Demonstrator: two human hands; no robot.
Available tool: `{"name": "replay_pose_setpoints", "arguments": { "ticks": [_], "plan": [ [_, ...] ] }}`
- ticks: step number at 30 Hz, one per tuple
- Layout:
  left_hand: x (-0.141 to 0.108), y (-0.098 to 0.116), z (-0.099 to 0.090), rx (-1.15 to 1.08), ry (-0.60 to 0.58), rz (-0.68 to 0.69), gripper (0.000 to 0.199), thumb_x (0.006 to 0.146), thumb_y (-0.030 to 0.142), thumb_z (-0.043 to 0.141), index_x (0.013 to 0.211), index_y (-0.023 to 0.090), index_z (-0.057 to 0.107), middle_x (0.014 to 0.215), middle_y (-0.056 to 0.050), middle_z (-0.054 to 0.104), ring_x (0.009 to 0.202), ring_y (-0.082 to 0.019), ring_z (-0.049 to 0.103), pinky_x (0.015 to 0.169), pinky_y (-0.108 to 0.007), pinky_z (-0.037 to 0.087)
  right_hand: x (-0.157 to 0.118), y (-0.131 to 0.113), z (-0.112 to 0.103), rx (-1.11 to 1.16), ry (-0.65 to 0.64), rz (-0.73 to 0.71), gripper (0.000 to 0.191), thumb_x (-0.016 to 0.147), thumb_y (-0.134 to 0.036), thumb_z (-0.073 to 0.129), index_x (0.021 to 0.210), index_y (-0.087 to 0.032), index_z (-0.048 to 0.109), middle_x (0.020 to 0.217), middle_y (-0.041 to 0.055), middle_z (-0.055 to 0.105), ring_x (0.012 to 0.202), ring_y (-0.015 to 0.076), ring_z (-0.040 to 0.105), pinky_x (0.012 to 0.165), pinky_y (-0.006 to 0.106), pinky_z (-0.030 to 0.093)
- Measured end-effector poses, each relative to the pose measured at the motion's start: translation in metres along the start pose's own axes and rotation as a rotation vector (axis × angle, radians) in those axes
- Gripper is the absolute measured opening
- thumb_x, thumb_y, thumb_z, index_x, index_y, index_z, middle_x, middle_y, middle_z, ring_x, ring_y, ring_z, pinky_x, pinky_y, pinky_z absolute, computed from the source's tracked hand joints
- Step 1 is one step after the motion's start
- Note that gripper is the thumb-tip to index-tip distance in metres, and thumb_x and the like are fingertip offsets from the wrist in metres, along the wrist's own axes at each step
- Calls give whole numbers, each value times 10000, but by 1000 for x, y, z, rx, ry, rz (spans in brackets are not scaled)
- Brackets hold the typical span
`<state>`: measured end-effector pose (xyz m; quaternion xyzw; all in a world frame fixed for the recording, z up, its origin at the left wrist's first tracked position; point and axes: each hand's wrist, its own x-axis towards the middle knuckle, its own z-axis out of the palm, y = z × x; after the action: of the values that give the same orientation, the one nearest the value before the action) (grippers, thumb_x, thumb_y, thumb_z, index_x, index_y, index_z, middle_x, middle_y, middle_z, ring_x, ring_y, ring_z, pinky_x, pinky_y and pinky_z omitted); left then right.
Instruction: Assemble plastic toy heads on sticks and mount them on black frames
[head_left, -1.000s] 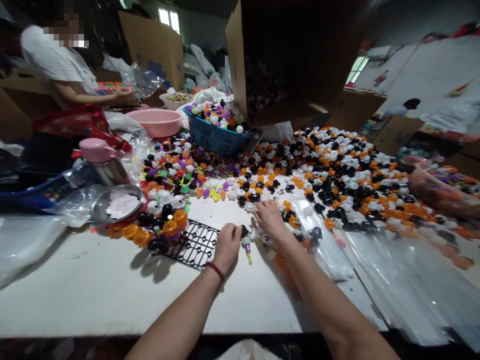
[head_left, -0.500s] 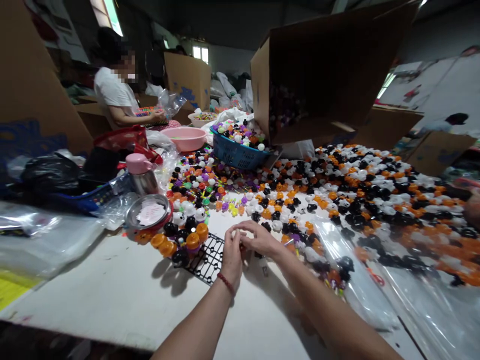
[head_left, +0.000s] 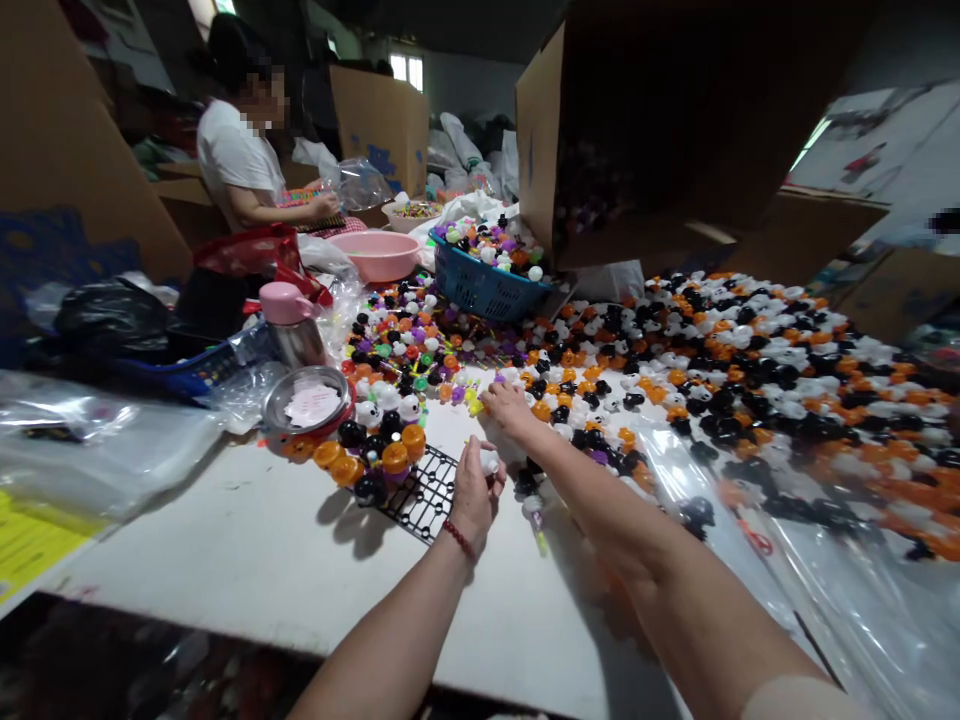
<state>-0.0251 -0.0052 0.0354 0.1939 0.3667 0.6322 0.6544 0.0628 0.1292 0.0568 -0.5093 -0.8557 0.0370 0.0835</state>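
Observation:
My left hand (head_left: 474, 492) is closed around a small white plastic figure (head_left: 490, 462), its fingers curled about it above the table. My right hand (head_left: 508, 408) reaches farther forward, fingers bent down together at small yellow pieces (head_left: 474, 402); what its fingertips pinch is hidden. Left of my left hand lies a black plastic grid (head_left: 424, 495). Orange pumpkin pieces (head_left: 394, 458), black pieces (head_left: 370, 489) and white skull pieces (head_left: 409, 407) stand on its far left part. A white-topped piece with a yellow-green end (head_left: 538, 530) lies right of my left wrist.
Orange, black and white figures (head_left: 757, 370) are heaped on the right beside plastic bags (head_left: 720, 560). Behind are a blue basket (head_left: 487, 287), a large cardboard box (head_left: 536, 150) and a pink basin (head_left: 375, 258). A flask (head_left: 292, 335) and round tin (head_left: 274, 408) stand left. A person (head_left: 240, 160) sits beyond.
My hands were together; my right hand has moved forward to the small coloured pieces. My left hand stays near the grid, the white figure now visible in it. The white-topped piece now shows on the table.

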Motion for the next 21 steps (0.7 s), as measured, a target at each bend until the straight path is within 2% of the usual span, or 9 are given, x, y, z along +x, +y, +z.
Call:
{"name": "replay_pose_setpoints", "arguments": {
  "ticks": [2, 4, 6, 8, 9, 12, 14, 17, 21],
  "plan": [
    [-1, 1, 2, -17, -11, -16, 471, 844, 677, 551, 863, 212, 480, 497, 58, 530, 354, -57, 365, 377, -168, 196, -13, -5, -2, 2, 6, -20, 330, 879, -116, 533, 1200, -152, 601, 1293, 155, 595, 1314, 296, 412, 1119, 472, 235],
    [-1, 2, 3, -26, -3, -7, 510, 822, 717, 556, 849, 216, 467, 501, 55, 532, 361, -62, 379, 379, -171, 218, -32, -10, -9, 41, 64, -27, 310, 887, -154, 550, 1196, -139, 576, 1260, 144, 613, 1284, 275, 455, 1157, 483, 184],
    [0, 2, 3, -24, 16, 7, 552, 811, 764, 529, 869, 219, 468, 521, 50, 547, 371, -69, 398, 382, -174, 239, -58, -17, -19, 150, 169, 2, 249, 925, -227, 541, 1153, -132, 574, 1137, 129, 650, 1120, 244, 560, 1118, 459, 276],
    [1, 1, 2, -11, 60, 14, 584, 807, 797, 494, 901, 221, 474, 540, 49, 555, 377, -75, 412, 384, -178, 256, -87, -24, -32, 315, 241, 49, 232, 951, -311, 541, 1109, -148, 586, 996, 91, 664, 921, 209, 604, 967, 385, 422],
    [1, 0, 1, -3, 82, 19, 595, 805, 806, 484, 911, 220, 476, 546, 49, 555, 382, -78, 420, 385, -180, 262, -102, -27, -39, 393, 245, 67, 239, 952, -336, 550, 1107, -160, 592, 969, 78, 665, 873, 199, 603, 889, 351, 455],
    [3, -3, 0, 16, 144, 36, 614, 785, 818, 501, 916, 218, 483, 580, 47, 560, 426, -91, 475, 408, -191, 314, -138, -36, -52, 536, 189, 64, 209, 957, -302, 554, 1125, -199, 624, 1011, 69, 666, 890, 189, 607, 820, 305, 469],
    [2, -4, 0, 45, 153, 54, 614, 778, 818, 512, 910, 218, 492, 603, 49, 556, 458, -94, 500, 434, -199, 352, -153, -40, -55, 523, 136, 56, 200, 971, -256, 523, 1123, -211, 644, 1009, 69, 655, 891, 185, 604, 807, 291, 465],
    [1, -6, -1, 139, 129, 100, 599, 799, 812, 486, 894, 221, 501, 591, 60, 521, 458, -90, 474, 443, -205, 362, -163, -45, -54, 406, 52, 76, 190, 987, -218, 488, 1073, -206, 657, 901, 52, 619, 792, 170, 574, 726, 267, 434],
    [-2, -7, -3, 254, 88, 132, 589, 818, 811, 451, 888, 227, 495, 593, 60, 500, 456, -92, 450, 433, -209, 350, -165, -48, -52, 314, 16, 81, 177, 1001, -244, 477, 999, -204, 650, 822, 28, 595, 700, 151, 520, 662, 255, 377]
  ]
}}
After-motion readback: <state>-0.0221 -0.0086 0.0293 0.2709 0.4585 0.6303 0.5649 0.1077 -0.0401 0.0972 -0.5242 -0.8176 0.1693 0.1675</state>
